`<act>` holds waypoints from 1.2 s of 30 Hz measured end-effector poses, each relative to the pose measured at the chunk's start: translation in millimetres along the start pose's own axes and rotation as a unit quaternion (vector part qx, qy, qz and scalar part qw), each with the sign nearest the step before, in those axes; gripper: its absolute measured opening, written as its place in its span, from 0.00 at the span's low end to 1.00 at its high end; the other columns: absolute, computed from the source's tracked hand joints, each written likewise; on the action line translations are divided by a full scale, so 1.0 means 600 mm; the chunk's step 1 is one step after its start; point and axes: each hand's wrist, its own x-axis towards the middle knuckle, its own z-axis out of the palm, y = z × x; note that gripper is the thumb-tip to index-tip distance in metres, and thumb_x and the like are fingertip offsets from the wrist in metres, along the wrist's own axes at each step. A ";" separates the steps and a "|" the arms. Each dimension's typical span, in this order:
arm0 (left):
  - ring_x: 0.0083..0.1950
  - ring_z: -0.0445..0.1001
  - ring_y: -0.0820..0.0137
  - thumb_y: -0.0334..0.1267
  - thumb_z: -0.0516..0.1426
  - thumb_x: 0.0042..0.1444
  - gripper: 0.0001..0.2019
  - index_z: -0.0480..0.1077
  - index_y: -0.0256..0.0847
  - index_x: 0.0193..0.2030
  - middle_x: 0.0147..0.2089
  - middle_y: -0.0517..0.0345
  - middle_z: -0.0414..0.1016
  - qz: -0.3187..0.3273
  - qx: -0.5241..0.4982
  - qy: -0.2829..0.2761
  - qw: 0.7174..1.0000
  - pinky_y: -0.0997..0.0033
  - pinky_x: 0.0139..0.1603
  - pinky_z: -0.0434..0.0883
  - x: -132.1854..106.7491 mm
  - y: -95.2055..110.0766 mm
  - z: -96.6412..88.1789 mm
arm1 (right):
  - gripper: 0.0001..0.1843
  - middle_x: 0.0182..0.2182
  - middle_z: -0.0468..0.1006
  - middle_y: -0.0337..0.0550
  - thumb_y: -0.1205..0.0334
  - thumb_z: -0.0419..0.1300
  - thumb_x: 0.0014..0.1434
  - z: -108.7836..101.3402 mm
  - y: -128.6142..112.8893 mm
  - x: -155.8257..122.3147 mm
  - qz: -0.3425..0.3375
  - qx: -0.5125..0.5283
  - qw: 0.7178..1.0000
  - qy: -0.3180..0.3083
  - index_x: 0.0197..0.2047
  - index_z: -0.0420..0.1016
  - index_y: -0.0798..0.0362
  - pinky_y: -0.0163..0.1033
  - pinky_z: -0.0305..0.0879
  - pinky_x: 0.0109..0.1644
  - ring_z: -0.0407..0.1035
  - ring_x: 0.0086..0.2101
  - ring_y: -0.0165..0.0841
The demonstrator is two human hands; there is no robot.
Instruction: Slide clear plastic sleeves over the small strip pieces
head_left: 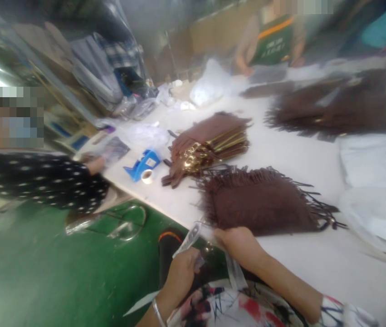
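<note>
My left hand [184,268] is closed around a long whitish strip [193,236] with a dark round print near its top; its tail hangs below my wrist. My right hand [242,245], fingers pinched, is at the table edge beside the lower left corner of a dark brown fringed bag [257,200]. Beneath that hand hangs a pale translucent strip [235,272]; whether it is gripped, I cannot tell. Between my hands something small and shiny, gold in tone, shows blurred. The bag lies flat, dark cords at its right end.
Beyond the bag is a stack of brown pouches [213,136] with gold zippers and chain. A blue tape dispenser [143,165] stands near a tape roll [147,176]. White bundles [376,200] and more brown fringed bags [342,104] lie rightward. Co-workers are at left and far side.
</note>
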 end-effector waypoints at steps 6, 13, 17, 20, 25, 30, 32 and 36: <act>0.32 0.72 0.66 0.50 0.40 0.66 0.24 0.72 0.41 0.33 0.29 0.56 0.76 -0.025 -0.081 -0.011 0.996 0.69 0.35 0.64 0.022 0.025 0.021 | 0.07 0.30 0.82 0.44 0.62 0.53 0.64 -0.003 0.007 -0.005 -0.014 0.018 1.000 0.008 0.39 0.73 0.48 0.35 0.60 0.31 0.77 0.32 0.38; 0.29 0.73 0.65 0.51 0.39 0.65 0.26 0.69 0.40 0.29 0.27 0.53 0.74 -0.048 -0.092 0.008 0.995 0.68 0.32 0.65 0.055 0.047 0.054 | 0.07 0.31 0.82 0.45 0.64 0.53 0.64 -0.003 0.011 -0.008 -0.027 0.025 0.999 0.009 0.41 0.72 0.50 0.35 0.61 0.32 0.77 0.32 0.39; 0.29 0.74 0.65 0.49 0.37 0.65 0.26 0.68 0.40 0.29 0.28 0.51 0.74 -0.075 -0.084 0.029 0.993 0.68 0.30 0.67 0.060 0.051 0.070 | 0.06 0.30 0.82 0.46 0.66 0.55 0.61 -0.006 0.018 -0.011 -0.052 0.029 0.998 0.006 0.41 0.72 0.51 0.35 0.60 0.31 0.77 0.31 0.39; 0.29 0.74 0.66 0.48 0.38 0.65 0.24 0.67 0.40 0.30 0.28 0.52 0.74 -0.087 -0.071 0.038 0.993 0.69 0.29 0.67 0.062 0.060 0.080 | 0.07 0.30 0.82 0.45 0.66 0.55 0.60 -0.007 0.024 -0.014 -0.070 0.034 0.997 0.006 0.42 0.71 0.50 0.35 0.60 0.31 0.77 0.32 0.39; 0.26 0.70 0.67 0.44 0.37 0.66 0.22 0.67 0.40 0.30 0.26 0.55 0.71 -0.081 -0.012 0.052 0.995 0.67 0.29 0.65 0.081 0.075 0.083 | 0.12 0.31 0.82 0.46 0.65 0.53 0.61 -0.003 0.035 -0.017 -0.074 0.044 0.996 0.014 0.48 0.68 0.51 0.36 0.60 0.32 0.77 0.32 0.40; 0.34 0.69 0.64 0.36 0.41 0.64 0.18 0.70 0.41 0.32 0.31 0.53 0.73 -0.035 0.086 0.069 0.993 0.64 0.37 0.63 0.093 0.084 0.059 | 0.16 0.33 0.82 0.49 0.65 0.51 0.62 -0.006 0.045 -0.023 -0.068 0.083 0.994 0.027 0.53 0.65 0.54 0.37 0.60 0.34 0.77 0.34 0.39; 0.34 0.70 0.64 0.33 0.42 0.63 0.17 0.71 0.42 0.33 0.31 0.52 0.74 -0.024 0.122 0.064 0.990 0.64 0.37 0.63 0.092 0.089 0.052 | 0.17 0.33 0.82 0.50 0.65 0.51 0.60 -0.008 0.046 -0.024 -0.065 0.091 0.993 0.023 0.53 0.66 0.54 0.37 0.60 0.35 0.77 0.35 0.40; 0.36 0.72 0.62 0.28 0.44 0.60 0.16 0.72 0.40 0.35 0.33 0.50 0.76 -0.006 0.178 0.040 0.983 0.64 0.38 0.64 0.094 0.107 0.050 | 0.17 0.34 0.82 0.51 0.66 0.51 0.60 -0.009 0.043 -0.022 -0.056 0.098 0.993 0.017 0.53 0.66 0.55 0.38 0.60 0.34 0.77 0.36 0.41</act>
